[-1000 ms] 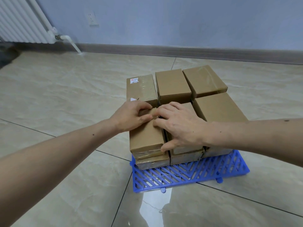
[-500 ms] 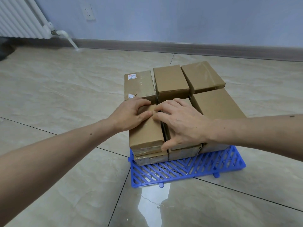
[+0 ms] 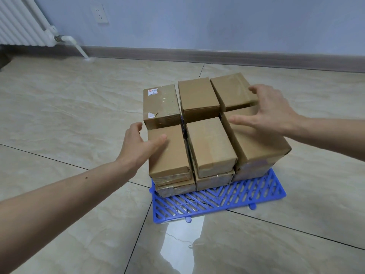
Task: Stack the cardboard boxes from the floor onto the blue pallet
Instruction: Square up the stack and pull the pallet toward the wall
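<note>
A: How are the cardboard boxes (image 3: 211,143) expected to handle, and where are they found?

B: All boxes in view are stacked on the blue pallet (image 3: 217,200), in at least two layers, packed side by side. Stiff, taped walls are seen; moderate weight is presumed, though contents cannot be told. The glossy tape may be slippery, so hold is best taken on opposite side faces, not on the lid.

A: What is shown of each grip?

B: The left hand (image 3: 138,145) is laid, fingers straight, on the near-left box (image 3: 169,155). The right hand (image 3: 270,109) is spread with fingers apart over the right-hand boxes; contact cannot be told. Nothing is clasped.

A: And the surface and room?

B: A polished tiled floor (image 3: 69,115) is seen, likely slick beneath the pallet. A white radiator (image 3: 19,22), a wall socket (image 3: 100,14) and a grey skirting board (image 3: 237,58) are noted behind.
</note>
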Tool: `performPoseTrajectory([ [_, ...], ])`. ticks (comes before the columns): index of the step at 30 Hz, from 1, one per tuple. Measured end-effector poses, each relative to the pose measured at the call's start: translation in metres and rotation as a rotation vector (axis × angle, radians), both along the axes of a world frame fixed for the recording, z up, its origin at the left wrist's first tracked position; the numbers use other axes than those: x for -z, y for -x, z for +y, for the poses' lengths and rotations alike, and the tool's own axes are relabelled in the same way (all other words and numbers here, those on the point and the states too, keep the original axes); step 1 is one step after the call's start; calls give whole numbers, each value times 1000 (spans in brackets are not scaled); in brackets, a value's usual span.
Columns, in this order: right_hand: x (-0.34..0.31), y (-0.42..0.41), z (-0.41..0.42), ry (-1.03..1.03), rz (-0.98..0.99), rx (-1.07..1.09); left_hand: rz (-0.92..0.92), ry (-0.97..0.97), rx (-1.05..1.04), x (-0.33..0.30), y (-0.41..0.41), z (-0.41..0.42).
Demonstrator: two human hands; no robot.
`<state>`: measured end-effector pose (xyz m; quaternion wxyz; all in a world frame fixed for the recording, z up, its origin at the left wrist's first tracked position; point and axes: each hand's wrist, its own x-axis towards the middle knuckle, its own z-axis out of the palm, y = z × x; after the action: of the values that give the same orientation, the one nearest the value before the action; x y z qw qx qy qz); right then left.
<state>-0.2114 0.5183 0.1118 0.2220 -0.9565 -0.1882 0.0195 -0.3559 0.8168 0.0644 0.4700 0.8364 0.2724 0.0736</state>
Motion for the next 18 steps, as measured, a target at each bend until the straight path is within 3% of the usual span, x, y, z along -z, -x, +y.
performPoseTrajectory([
  [5, -2, -26, -8, -129, 124, 174, 51, 83, -87, -8, -22, 9],
  [12, 6, -36, -17, -239, 458, 116, 154, 330, -99, 5, -27, 21],
  [18, 9, -27, -42, -353, 444, 181, 191, 445, -133, 16, -6, 28],
])
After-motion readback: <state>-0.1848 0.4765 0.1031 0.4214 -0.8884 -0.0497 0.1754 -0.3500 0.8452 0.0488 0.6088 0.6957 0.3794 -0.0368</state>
